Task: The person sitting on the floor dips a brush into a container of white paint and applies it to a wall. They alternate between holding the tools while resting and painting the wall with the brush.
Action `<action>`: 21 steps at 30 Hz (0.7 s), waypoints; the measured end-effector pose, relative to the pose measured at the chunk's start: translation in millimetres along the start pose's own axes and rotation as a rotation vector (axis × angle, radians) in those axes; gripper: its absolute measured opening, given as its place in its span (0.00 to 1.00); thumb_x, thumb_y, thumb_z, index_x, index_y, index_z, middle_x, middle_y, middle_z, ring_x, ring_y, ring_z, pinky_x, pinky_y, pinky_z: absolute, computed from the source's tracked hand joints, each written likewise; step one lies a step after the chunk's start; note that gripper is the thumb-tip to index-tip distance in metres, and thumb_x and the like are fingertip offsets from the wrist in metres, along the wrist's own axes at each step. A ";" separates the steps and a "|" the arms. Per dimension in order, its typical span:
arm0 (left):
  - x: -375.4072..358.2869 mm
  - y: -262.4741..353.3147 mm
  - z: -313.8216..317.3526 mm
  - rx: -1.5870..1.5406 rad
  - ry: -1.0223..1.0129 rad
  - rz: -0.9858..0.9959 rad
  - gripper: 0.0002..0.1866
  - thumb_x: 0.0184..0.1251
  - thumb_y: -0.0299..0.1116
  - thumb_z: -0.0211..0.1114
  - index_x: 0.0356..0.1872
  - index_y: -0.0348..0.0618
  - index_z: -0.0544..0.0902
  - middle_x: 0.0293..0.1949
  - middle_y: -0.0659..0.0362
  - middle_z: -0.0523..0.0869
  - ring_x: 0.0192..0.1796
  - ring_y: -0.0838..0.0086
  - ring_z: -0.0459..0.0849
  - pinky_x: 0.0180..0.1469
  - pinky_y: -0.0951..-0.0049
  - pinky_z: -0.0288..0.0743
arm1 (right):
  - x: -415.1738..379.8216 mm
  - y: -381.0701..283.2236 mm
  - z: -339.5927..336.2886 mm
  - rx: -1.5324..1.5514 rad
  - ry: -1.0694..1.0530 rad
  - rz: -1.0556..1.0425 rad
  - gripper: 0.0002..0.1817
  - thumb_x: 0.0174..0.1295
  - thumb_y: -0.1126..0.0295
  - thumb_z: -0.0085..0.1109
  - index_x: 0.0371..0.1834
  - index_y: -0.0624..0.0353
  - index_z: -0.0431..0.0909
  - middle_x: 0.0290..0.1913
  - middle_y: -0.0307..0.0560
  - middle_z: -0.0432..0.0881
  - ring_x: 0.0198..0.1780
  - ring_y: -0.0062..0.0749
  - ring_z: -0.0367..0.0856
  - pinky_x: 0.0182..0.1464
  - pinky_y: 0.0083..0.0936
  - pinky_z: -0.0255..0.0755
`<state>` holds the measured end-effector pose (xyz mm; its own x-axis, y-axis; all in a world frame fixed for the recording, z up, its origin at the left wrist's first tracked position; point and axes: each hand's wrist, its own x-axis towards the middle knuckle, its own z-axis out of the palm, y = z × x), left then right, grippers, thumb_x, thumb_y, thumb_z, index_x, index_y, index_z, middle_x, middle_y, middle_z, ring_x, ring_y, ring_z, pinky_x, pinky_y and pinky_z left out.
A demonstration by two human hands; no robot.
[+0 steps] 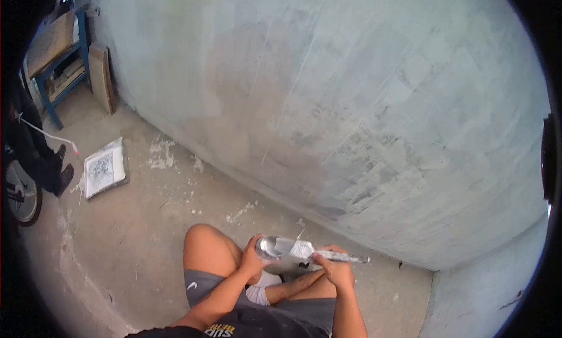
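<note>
I sit cross-legged on the floor, holding things over my lap. My left hand (252, 259) is closed around a small round silvery can (267, 248). My right hand (338, 270) grips the paint-smeared handle of a wide paintbrush (301, 249). White paint coats the brush near its head, and its bristle end points left and overlaps the can's mouth. The handle end sticks out to the right, past my fingers.
A patchy grey-plastered wall (328, 103) rises close in front. On the floor at left lies a paint tray (104, 169) with white paint. Beyond are a person's shoe (66, 177), a wheel (23, 194), a blue rack (61, 80) and leaning boards (101, 77). White splashes mark the floor.
</note>
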<state>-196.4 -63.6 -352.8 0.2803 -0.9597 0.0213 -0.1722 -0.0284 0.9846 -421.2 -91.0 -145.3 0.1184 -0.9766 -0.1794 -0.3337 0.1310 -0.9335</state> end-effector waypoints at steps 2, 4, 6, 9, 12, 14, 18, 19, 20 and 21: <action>-2.2 6.7 -2.5 -0.060 -0.024 -0.049 0.52 0.32 0.44 0.92 0.63 0.39 0.73 0.56 0.47 0.84 0.58 0.57 0.85 0.61 0.62 0.78 | -5.6 -2.1 -1.3 -0.021 -0.007 0.055 0.08 0.61 0.77 0.71 0.40 0.69 0.83 0.35 0.50 0.88 0.36 0.31 0.89 0.42 0.24 0.84; -2.1 4.9 -2.4 -0.051 0.001 -0.024 0.52 0.32 0.44 0.91 0.63 0.39 0.73 0.56 0.47 0.84 0.58 0.57 0.85 0.61 0.62 0.78 | -4.2 -1.6 -3.2 0.084 0.075 0.060 0.10 0.60 0.75 0.72 0.41 0.67 0.82 0.33 0.48 0.88 0.36 0.29 0.88 0.40 0.23 0.81; -0.6 11.4 -4.3 -0.042 0.021 0.028 0.51 0.33 0.44 0.91 0.63 0.39 0.73 0.56 0.47 0.84 0.58 0.56 0.85 0.61 0.62 0.78 | -3.7 -1.0 -7.7 0.151 0.078 0.064 0.10 0.60 0.76 0.72 0.41 0.68 0.82 0.34 0.50 0.88 0.36 0.31 0.89 0.40 0.24 0.82; -0.2 19.5 -6.5 -0.098 0.021 0.006 0.51 0.34 0.44 0.91 0.63 0.38 0.73 0.56 0.47 0.84 0.59 0.56 0.85 0.61 0.61 0.78 | -4.3 -4.0 -5.2 0.284 0.105 0.053 0.10 0.61 0.77 0.71 0.42 0.69 0.81 0.36 0.52 0.87 0.37 0.34 0.89 0.40 0.26 0.84; -0.5 23.0 -5.4 -0.017 0.013 0.039 0.51 0.35 0.43 0.90 0.64 0.38 0.73 0.56 0.47 0.85 0.59 0.57 0.85 0.61 0.61 0.78 | -4.6 -7.7 1.5 0.349 0.104 0.066 0.09 0.61 0.79 0.68 0.41 0.69 0.79 0.37 0.53 0.86 0.37 0.37 0.89 0.40 0.29 0.86; -0.4 27.0 -6.4 -0.060 -0.002 -0.009 0.51 0.35 0.43 0.90 0.64 0.39 0.72 0.56 0.47 0.85 0.59 0.58 0.85 0.61 0.62 0.78 | -4.4 -6.7 2.2 0.352 0.093 0.079 0.07 0.60 0.81 0.67 0.40 0.68 0.79 0.38 0.53 0.85 0.37 0.38 0.89 0.40 0.31 0.88; 0.8 12.9 -1.7 -0.080 0.011 0.006 0.52 0.33 0.44 0.91 0.64 0.39 0.72 0.55 0.47 0.86 0.58 0.59 0.85 0.60 0.62 0.79 | 3.7 -1.2 2.5 0.291 0.080 0.048 0.08 0.61 0.81 0.66 0.41 0.68 0.79 0.37 0.53 0.85 0.37 0.38 0.89 0.43 0.33 0.88; -0.9 27.3 -9.4 -0.054 0.028 -0.005 0.53 0.33 0.44 0.91 0.64 0.39 0.72 0.55 0.47 0.86 0.58 0.60 0.85 0.60 0.63 0.79 | 3.9 -3.1 1.2 0.330 0.078 0.086 0.08 0.61 0.81 0.66 0.41 0.68 0.79 0.37 0.53 0.85 0.37 0.39 0.89 0.43 0.33 0.88; 0.8 38.5 -10.7 -0.038 0.023 -0.012 0.53 0.32 0.44 0.91 0.64 0.39 0.71 0.54 0.47 0.86 0.57 0.60 0.85 0.59 0.63 0.79 | -1.3 -5.4 -6.3 0.367 0.099 0.125 0.07 0.61 0.81 0.66 0.41 0.68 0.79 0.37 0.54 0.86 0.37 0.39 0.89 0.43 0.33 0.88; -1.9 27.5 -10.1 -0.046 0.005 0.000 0.53 0.32 0.44 0.91 0.64 0.39 0.71 0.54 0.47 0.86 0.57 0.60 0.85 0.59 0.63 0.79 | -1.9 -3.0 -7.0 0.332 0.102 0.102 0.07 0.61 0.81 0.66 0.41 0.68 0.78 0.37 0.55 0.86 0.37 0.40 0.89 0.43 0.33 0.88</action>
<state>-192.2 -59.7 -324.0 0.2852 -0.9582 0.0225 -0.1286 -0.0150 0.9916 -427.0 -90.7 -139.9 0.0010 -0.9654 -0.2609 -0.0149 0.2609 -0.9653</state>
